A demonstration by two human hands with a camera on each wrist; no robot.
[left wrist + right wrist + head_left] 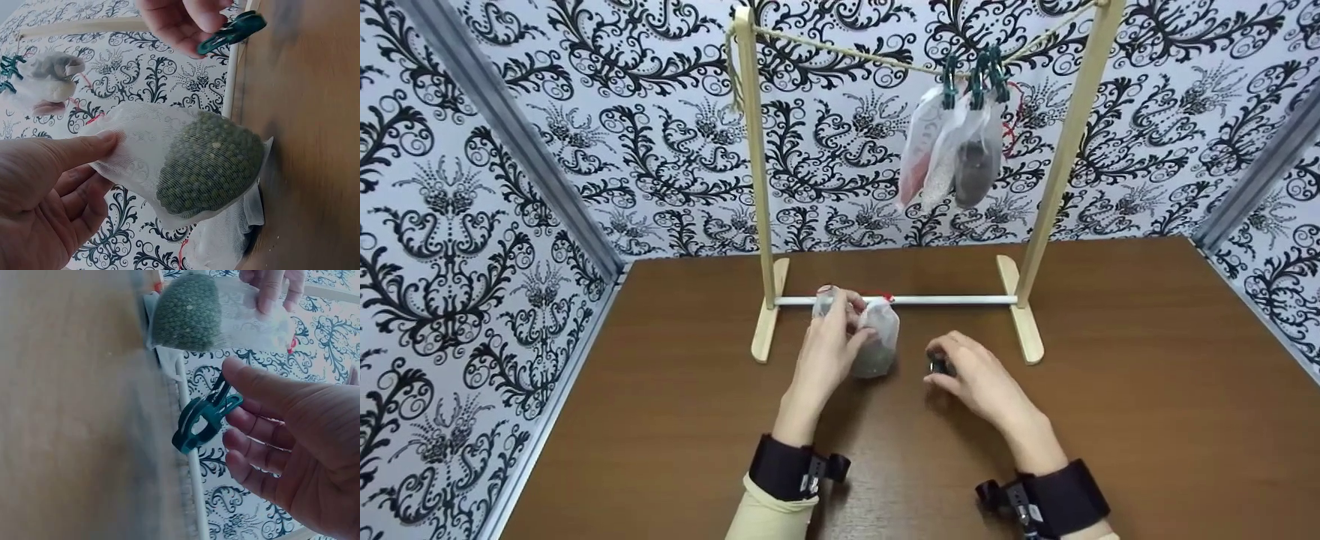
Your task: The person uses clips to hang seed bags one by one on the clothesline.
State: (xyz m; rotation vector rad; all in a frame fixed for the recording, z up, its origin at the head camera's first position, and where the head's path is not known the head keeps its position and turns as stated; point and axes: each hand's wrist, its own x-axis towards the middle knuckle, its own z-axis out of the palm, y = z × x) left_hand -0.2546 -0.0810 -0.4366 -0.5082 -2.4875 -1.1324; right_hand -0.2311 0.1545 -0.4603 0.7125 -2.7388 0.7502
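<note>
My left hand (829, 345) pinches the top of a white mesh bag (140, 135) between thumb and fingers. Green pea-like grains (214, 163) fill the bag's lower part, and a bit of red cord shows at its neck. To the right of it, my right hand (971, 375) holds a dark green clothespin (199, 419) by its handles, just above the table. The clothespin and the bag are apart. Behind the left hand, another pale mesh bag (225, 236) with a red cord is partly hidden.
A wooden frame (761, 172) with a white lower bar (952, 300) stands on the brown table (675, 420). From its sagging rope (847, 51) hang three filled mesh bags (941, 161), held by green clothespins (976, 82). Patterned walls (457, 247) enclose the back and sides.
</note>
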